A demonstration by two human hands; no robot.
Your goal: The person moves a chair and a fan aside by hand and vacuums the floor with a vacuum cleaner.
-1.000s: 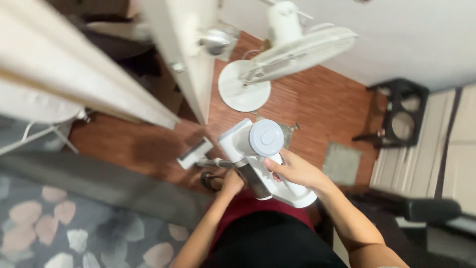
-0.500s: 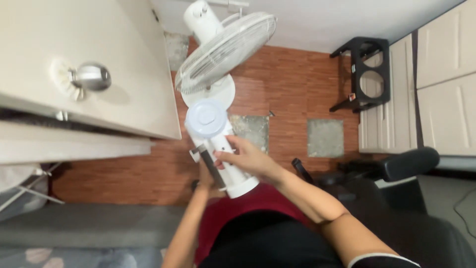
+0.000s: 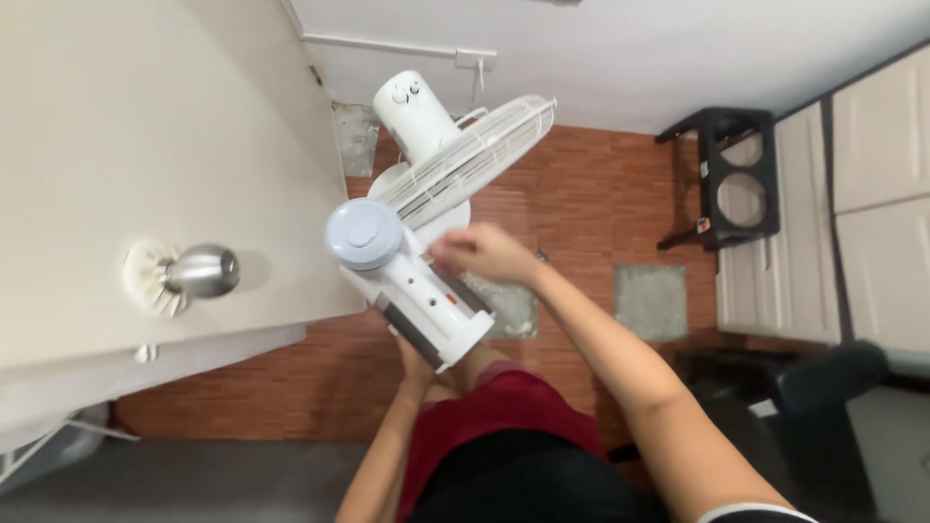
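White plastic handheld vacuum body [image 3: 412, 291], boxy and smooth, capped by a round pale grey-blue lid [image 3: 364, 234] with a raised centre disc; dark grey strip along its lower side, small dark dots and a red mark on the top face; held tilted in mid-air above the floor, in front of the person's torso, lid end up-left toward the door; right hand [image 3: 481, 253] rests on the upper edge of the body near the lid end, fingers curled down onto the casing, gripping it lightly; left hand [image 3: 418, 360] mostly hidden beneath the body's lower end, supporting it from below, cannot tell how its fingers are set; white plastic pedestal fan [image 3: 455, 160] just behind the vacuum body, wire-ribbed round guard tilted, rounded motor housing with knobs, disc base partly covered; cream painted door [image 3: 145, 165] at left, flat matte, with a shiny round metal doorknob [image 3: 199, 272]; reddish-brown wood-pattern floor [image 3: 591, 194] with a grey square patch [image 3: 650, 301]; black metal stand with two round openings [image 3: 733, 174] at upper right beside cream panelled cabinet doors [image 3: 872, 194]; dark red and black clothing at bottom.
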